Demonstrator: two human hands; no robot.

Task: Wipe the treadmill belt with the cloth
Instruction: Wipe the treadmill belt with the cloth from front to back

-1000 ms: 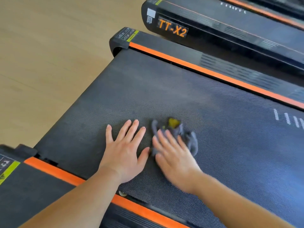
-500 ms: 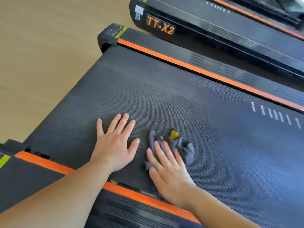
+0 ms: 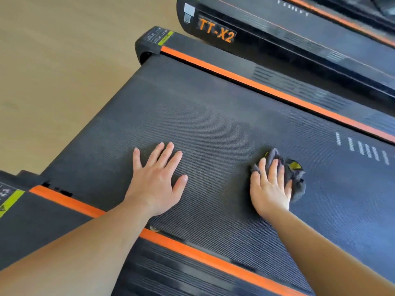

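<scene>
Head view: the right hand, fingers straight, is pressing the crumpled grey-and-yellow cloth onto the black textured treadmill belt midway between its long edges, the left hand is lying flat and spread, and the cloth, judged soft and light, is best pinned under the palm.

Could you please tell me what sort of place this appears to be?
Probably a gym or fitness showroom: the treadmill belt being wiped lies beside a second treadmill marked TT-X2, and both stand on a pale wood-look floor.
</scene>
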